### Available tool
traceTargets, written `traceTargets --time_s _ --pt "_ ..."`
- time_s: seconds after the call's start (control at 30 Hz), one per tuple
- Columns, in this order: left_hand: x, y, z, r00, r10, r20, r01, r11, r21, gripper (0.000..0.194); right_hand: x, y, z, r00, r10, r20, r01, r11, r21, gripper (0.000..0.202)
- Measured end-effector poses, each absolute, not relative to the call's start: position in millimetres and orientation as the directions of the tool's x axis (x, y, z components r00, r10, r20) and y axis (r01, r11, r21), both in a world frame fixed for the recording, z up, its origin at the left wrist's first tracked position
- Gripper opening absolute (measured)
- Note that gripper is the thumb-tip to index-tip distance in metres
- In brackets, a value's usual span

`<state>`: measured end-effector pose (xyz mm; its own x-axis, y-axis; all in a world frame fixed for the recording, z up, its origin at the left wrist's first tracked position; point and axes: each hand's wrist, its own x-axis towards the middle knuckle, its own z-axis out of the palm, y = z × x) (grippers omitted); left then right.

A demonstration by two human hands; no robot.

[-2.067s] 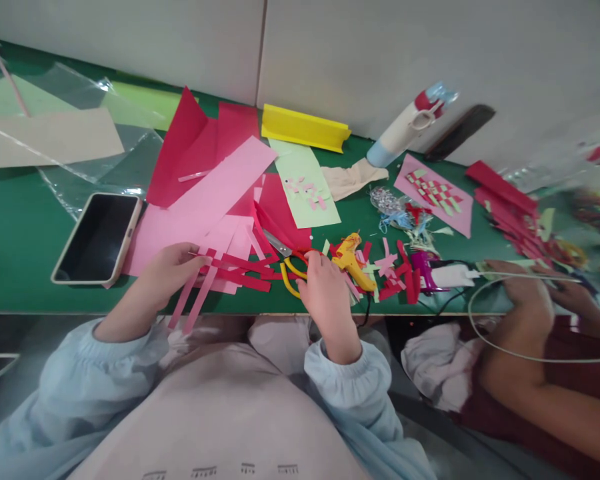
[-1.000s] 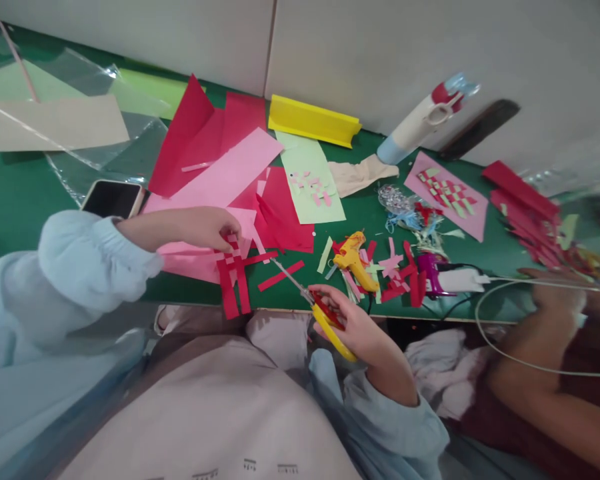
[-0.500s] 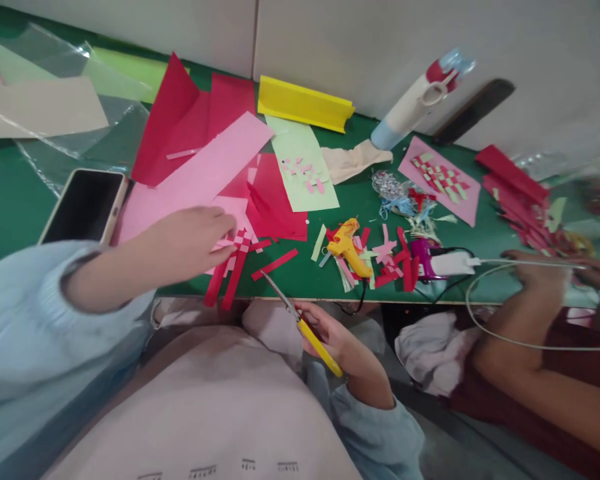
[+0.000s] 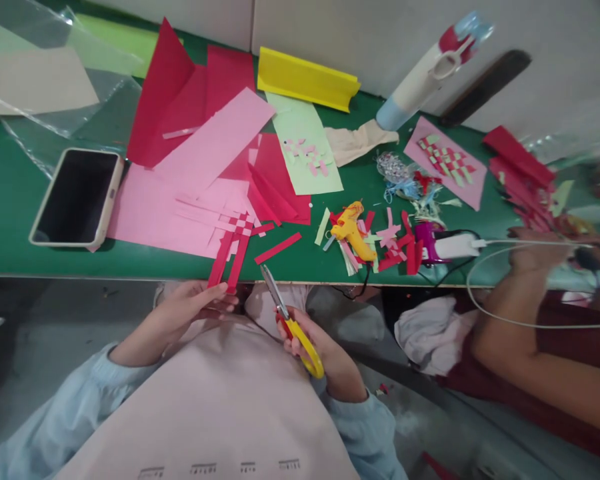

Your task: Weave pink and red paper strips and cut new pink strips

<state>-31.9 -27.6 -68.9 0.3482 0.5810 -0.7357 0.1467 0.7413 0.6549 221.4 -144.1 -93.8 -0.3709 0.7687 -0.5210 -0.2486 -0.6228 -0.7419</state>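
Observation:
My left hand (image 4: 200, 308) is at the table's front edge, thumb and fingers closed around the overhanging ends of red paper strips (image 4: 237, 263). These strips are woven with pink ones into a small checkered patch (image 4: 243, 225), which lies over a pink sheet (image 4: 145, 210). In my right hand (image 4: 313, 337) are scissors (image 4: 300, 337) with yellow and red handles. Their blades point up and left, seemingly closed, just short of the table edge. A loose red strip (image 4: 278, 247) lies beyond the scissor tips.
A phone (image 4: 77, 198) lies at the left. Right of the middle are a yellow glue gun (image 4: 354, 230), paper scraps (image 4: 393, 243) and a purple device (image 4: 425, 243) with a white plug. Folded yellow paper (image 4: 307, 77) stands behind. A co-worker's arm (image 4: 520, 320) and a pale cable (image 4: 495, 320) are at the right.
My left hand has come down from the woven patch to the strip ends at the table edge. My right hand has shifted slightly left with the scissors. The view has tilted downward.

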Motion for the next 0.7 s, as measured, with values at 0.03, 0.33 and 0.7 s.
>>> traceTargets --time_s 0.03,0.33,0.7 --pt "-28.6 -27.1 -67.5 0.348 0.561 -0.751 0.107 0.772 0.627 0.046 219.8 -144.7 -94.4 -0.376 0.768 -0.519 -0.24 -0.621 -0.746 0.077" --pt "-16.7 -28.7 -65.5 0.288 0.524 -0.802 -0.017 0.84 0.543 0.034 213.6 -144.4 -96.2 -0.377 0.751 -0.542 -0.23 -0.643 -0.731 0.076" --pt "-41.7 -49.9 -70.6 0.347 0.468 -0.813 0.068 0.852 0.519 0.027 206.5 -152.9 -94.9 -0.342 0.751 -0.565 -0.258 -0.654 -0.712 0.073"
